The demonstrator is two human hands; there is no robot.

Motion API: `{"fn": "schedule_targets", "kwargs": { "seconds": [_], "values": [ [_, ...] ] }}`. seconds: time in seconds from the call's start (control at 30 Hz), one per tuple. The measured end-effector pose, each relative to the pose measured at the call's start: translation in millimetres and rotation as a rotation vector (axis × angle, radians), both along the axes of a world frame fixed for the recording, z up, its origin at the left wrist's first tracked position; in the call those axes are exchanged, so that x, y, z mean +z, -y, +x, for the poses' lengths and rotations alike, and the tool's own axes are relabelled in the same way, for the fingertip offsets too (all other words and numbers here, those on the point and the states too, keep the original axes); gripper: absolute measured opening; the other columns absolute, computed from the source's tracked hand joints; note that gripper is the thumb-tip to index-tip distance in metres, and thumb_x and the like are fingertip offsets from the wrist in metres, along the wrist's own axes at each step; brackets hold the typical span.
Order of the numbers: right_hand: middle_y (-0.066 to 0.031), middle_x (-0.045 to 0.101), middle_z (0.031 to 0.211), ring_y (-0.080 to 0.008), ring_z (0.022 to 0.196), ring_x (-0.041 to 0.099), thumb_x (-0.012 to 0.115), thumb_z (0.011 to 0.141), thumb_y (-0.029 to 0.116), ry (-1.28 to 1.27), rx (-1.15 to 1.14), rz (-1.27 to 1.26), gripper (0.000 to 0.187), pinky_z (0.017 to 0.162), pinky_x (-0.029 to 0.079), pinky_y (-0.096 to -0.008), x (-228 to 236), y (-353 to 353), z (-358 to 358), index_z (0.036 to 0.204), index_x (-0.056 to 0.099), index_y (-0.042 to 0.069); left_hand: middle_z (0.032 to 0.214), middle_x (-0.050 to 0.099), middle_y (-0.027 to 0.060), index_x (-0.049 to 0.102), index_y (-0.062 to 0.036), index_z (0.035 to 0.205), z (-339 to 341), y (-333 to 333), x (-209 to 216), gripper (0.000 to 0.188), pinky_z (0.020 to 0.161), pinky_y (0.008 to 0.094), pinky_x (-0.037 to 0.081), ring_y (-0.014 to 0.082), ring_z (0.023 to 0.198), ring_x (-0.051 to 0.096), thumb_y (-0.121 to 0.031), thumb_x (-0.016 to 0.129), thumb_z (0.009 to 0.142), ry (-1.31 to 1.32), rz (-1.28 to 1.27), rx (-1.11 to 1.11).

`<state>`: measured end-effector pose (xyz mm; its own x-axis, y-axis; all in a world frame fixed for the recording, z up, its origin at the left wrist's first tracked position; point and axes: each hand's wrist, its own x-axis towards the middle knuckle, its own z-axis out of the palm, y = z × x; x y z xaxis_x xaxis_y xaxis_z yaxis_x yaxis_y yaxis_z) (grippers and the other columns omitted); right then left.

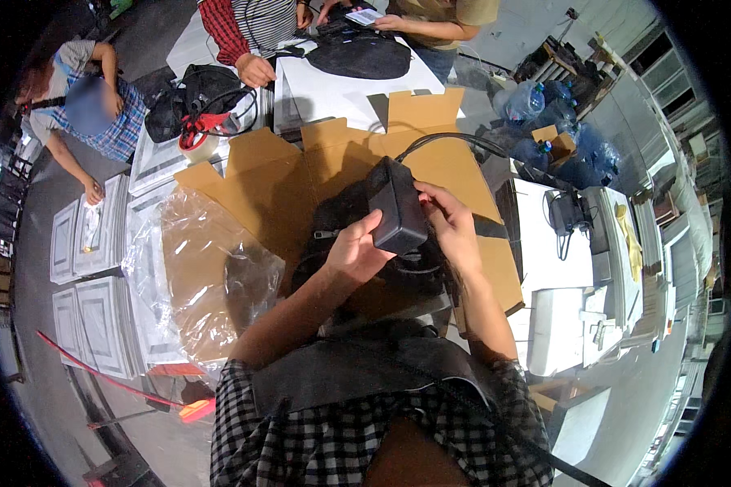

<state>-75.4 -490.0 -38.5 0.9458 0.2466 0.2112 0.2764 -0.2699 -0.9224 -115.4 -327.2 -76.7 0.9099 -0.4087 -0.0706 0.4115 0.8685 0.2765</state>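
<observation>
A black box-shaped device (396, 203) is tilted up in front of me between both hands. My left hand (357, 250) grips its lower left side, thumb lying along the edge. On its right side, the curled fingers of my right hand (448, 219) press against the casing. A black cable (447, 136) arcs behind the device toward the right; where it ends is hidden. Below my hands lies a black bag (317, 261) with a metal zipper pull, partly covered by my arms. Opened cardboard (268, 174) with raised flaps spreads around it.
Crumpled clear plastic (211, 276) covers the left side. A second black device with a cable (571, 213) rests on the white surface at right. Red-handled tape (196, 144) sits at far left. Several people work beyond; large blue bottles (524, 101) stand back right.
</observation>
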Motion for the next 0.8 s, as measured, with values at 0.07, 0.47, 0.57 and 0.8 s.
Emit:
{"fn": "schedule_targets", "kwargs": {
  "seconds": [0.07,0.47,0.57,0.8],
  "values": [
    [-0.0114,0.060,0.090,-0.0177,0.083,0.057,0.048,0.079,-0.011,0.013,-0.004,0.008,0.038,0.078,0.044,-0.0261,-3,-1,1,0.113,0.057,0.001,0.130,0.047,0.0122,0.035,0.0006,0.132,-2,0,-2,0.046,0.105,0.0429,0.030,0.0248,0.121,0.043,-0.025,0.042,0.094,-0.015,-0.003,-0.017],
    [-0.0199,0.061,0.095,-0.0335,0.090,0.059,0.043,0.073,-0.013,0.244,0.064,-0.173,0.053,0.084,0.045,-0.0364,-15,0,13,0.120,0.055,0.007,0.127,0.050,0.0108,0.039,-0.0016,0.129,-4,-4,-21,0.049,0.104,0.0421,0.032,0.0252,0.117,0.048,-0.030,0.048,0.090,-0.104,0.178,-0.043],
    [-0.0198,0.060,0.098,-0.0312,0.088,0.059,0.042,0.071,-0.016,0.281,0.073,-0.155,0.055,0.083,0.045,-0.0337,-18,-2,17,0.120,0.056,0.007,0.126,0.050,0.0107,0.041,-0.0022,0.128,-7,-5,-7,0.048,0.104,0.0412,0.033,0.0248,0.117,0.048,-0.029,0.051,0.090,-0.056,0.128,-0.058],
    [-0.0176,0.058,0.086,-0.0295,0.081,0.058,0.044,0.071,-0.017,0.286,0.096,-0.206,0.053,0.077,0.045,-0.0309,-12,-3,20,0.117,0.057,0.006,0.121,0.054,0.0111,0.044,-0.0006,0.125,-6,-6,-9,0.047,0.102,0.0413,0.034,0.0242,0.114,0.051,-0.028,0.056,0.088,-0.032,0.013,-0.062]
  ]
}}
